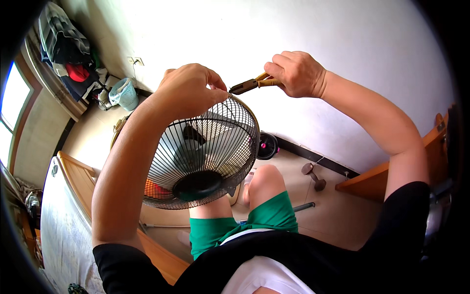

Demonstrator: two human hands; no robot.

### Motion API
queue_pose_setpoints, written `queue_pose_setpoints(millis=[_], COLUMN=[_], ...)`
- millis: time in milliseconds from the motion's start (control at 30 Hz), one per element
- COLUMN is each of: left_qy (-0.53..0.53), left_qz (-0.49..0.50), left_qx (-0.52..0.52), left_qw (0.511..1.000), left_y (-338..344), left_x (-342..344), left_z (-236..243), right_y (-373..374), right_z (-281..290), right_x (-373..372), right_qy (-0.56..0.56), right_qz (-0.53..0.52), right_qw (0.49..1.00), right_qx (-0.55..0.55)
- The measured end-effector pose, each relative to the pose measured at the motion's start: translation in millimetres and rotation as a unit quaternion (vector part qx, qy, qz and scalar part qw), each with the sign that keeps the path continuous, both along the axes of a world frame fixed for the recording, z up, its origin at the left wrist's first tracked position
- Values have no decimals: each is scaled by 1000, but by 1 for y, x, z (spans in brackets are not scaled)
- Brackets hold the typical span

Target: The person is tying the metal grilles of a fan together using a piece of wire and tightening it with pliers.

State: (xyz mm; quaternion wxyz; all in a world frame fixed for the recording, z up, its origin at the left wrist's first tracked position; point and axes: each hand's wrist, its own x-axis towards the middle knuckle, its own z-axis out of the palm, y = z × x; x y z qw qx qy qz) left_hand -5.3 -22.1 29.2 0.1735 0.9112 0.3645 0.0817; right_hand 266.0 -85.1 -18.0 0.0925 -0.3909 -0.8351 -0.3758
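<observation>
An electric fan with a black wire guard (pixel 210 161) is in front of me, above my knees, its round black centre cap facing me. My left hand (pixel 193 88) is closed at the top rim of the guard, thumb and fingers bent over the wire edge. My right hand (pixel 296 73) grips a pair of pliers (pixel 252 85) by its yellow handles. The dark jaws point left and reach the rim right beside my left fingertips. Whatever small part is between the jaws is too small to make out. Grey blades show through the wires.
A dumbbell (pixel 314 177) and a black wheel-shaped thing (pixel 267 145) lie on the floor by the white wall. Wooden furniture (pixel 391 171) stands right. A bed (pixel 68 220) is at left, with a light blue basket (pixel 124 94) and hanging clothes (pixel 63 44) beyond.
</observation>
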Motion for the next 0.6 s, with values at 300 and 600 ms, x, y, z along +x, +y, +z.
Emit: queue_pose_setpoints(millis=[300,600], left_qy=[-9,-23], left_qz=[-8,8], left_qx=[5,-47], left_qw=[1000,999], left_y=[5,7], left_x=[-2,-4], left_z=[-2,-5], right_y=[58,90], right_z=[-32,-101], right_x=[14,-9], right_qy=[79,257], right_qz=[134,144], right_qw=[975,923], right_qx=[158,247])
